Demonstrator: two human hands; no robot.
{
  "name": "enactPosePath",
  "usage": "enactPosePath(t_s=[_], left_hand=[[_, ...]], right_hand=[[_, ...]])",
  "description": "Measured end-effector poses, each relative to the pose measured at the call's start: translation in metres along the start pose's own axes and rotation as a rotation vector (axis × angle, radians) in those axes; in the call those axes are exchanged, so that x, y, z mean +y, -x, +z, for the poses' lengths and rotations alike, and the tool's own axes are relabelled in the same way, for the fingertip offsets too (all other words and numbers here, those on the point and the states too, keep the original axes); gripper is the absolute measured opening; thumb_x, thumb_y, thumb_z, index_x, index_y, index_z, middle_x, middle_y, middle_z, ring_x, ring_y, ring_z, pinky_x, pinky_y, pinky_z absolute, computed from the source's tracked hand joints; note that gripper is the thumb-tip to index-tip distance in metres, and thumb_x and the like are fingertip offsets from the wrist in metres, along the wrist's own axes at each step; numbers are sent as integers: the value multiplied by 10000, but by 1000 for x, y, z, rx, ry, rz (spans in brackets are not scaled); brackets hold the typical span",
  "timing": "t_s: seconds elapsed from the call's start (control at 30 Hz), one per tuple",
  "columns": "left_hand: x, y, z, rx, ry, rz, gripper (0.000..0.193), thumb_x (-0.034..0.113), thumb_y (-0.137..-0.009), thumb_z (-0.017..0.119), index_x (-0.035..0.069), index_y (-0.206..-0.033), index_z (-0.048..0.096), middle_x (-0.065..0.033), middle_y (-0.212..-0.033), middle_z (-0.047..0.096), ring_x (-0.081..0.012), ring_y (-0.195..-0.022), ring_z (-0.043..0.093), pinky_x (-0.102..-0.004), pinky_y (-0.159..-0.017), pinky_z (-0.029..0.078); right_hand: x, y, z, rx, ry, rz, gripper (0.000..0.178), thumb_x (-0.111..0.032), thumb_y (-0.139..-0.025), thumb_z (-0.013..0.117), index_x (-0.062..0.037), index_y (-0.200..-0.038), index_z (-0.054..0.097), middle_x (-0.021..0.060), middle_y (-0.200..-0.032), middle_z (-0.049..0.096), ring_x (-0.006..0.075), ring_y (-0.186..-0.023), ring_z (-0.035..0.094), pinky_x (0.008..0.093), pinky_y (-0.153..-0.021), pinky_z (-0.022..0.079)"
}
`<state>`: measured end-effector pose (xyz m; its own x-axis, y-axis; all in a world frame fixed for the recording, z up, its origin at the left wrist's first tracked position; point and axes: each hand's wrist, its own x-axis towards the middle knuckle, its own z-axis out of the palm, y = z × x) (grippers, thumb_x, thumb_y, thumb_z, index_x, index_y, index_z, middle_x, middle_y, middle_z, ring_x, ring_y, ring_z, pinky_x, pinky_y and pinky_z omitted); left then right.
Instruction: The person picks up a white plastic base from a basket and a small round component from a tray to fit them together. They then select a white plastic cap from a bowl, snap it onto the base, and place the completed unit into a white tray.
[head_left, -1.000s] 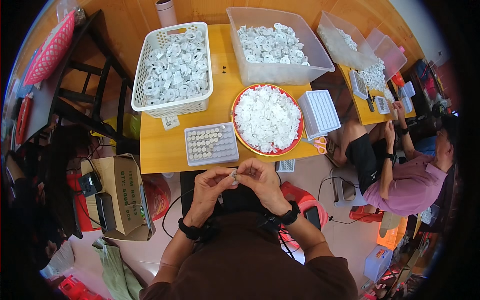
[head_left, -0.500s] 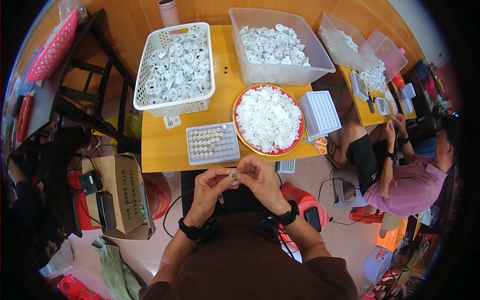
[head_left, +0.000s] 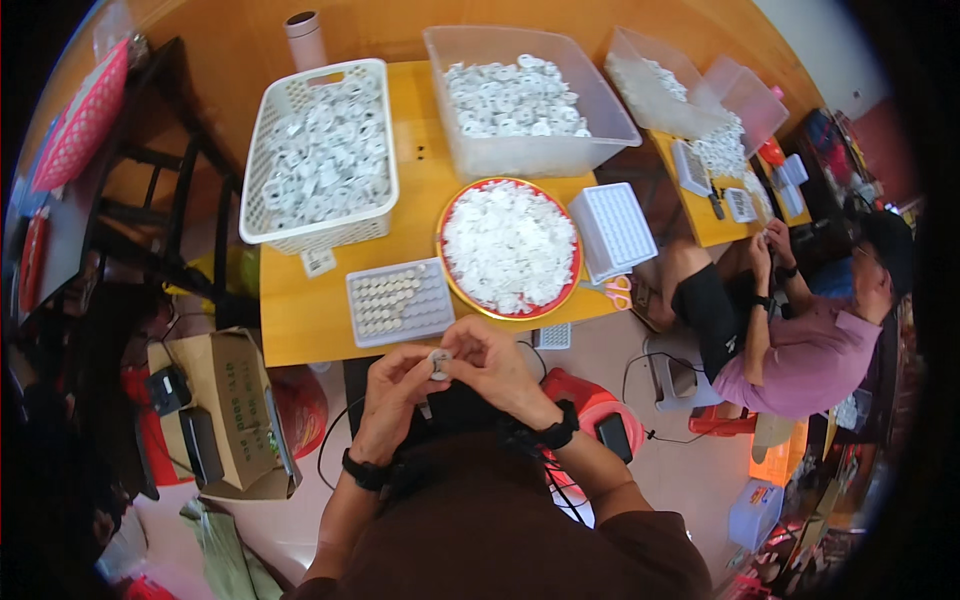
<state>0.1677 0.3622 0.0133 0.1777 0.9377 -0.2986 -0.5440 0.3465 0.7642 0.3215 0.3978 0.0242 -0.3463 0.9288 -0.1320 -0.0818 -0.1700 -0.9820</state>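
Just off the table's front edge, my left hand and my right hand pinch a small round white plastic part between their fingertips. Its details are too small to make out. Directly beyond them, a pale compartment tray holds rows of small beige round pieces in its left portion. To its right, a red-rimmed round plate is heaped with small white plastic pieces.
A white perforated basket and a clear plastic bin hold many white parts at the back. Stacked trays and pink-handled scissors lie right. A co-worker sits farther right; a cardboard box stands left.
The whole view has shifted, so the table and its contents appear farther left and slightly lower. Both hands keep their pinch on the white part, whose round face now shows more.
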Motion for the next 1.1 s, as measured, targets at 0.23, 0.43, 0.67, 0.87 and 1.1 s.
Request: enactPosePath(t_s=[0.23, 0.43, 0.67, 0.87, 1.1], left_hand=[[-4, -4, -4, 29, 110, -5, 165, 87, -872, 558, 0, -1010, 586, -93, -964, 619, -145, -835, 617, -268, -724, 540], [-1, -5, -2, 22, 100, -7, 168, 123, -875, 562, 4, -992, 575, -105, -925, 619, -162, -794, 621, -264, -707, 543], [0, -5, -6, 41, 101, -22, 162, 108, -875, 555, -5, -990, 572, -126, -935, 623, -178, -802, 633, -267, -708, 553], [-3, -5, -10, 42, 111, -44, 169, 103, -871, 559, -7, -999, 570, -132, -945, 623, -188, -813, 637, -274, -712, 559], [-6, -6, -10, 22, 125, -81, 170, 97, -866, 566, -6, -1000, 577, -129, -945, 624, -190, -816, 638, -277, -715, 557]], right_hand=[[1, 2, 8, 93, 253, -180, 170, -6, -784, 614, -10, -928, 524, 45, -772, 530, 112, -687, 536, 237, -574, 434], [-12, -42, -61, 442, 574, -307, 109, -62, -819, 561, 4, -898, 594, 108, -819, 569, 197, -705, 560, 288, -602, 448], [-11, -100, -135, 495, 1074, -397, 147, -7, -734, 587, -2, -878, 616, 149, -865, 582, 327, -802, 570, 376, -703, 452], [-8, -106, -143, 417, 1035, -283, 81, -6, -731, 583, 7, -799, 626, 140, -797, 594, 310, -751, 586, 368, -666, 462], [-18, -93, -144, 336, 244, -25, 77, -53, -803, 571, 9, -827, 610, 47, -717, 617, 114, -630, 596, 255, -548, 467]])
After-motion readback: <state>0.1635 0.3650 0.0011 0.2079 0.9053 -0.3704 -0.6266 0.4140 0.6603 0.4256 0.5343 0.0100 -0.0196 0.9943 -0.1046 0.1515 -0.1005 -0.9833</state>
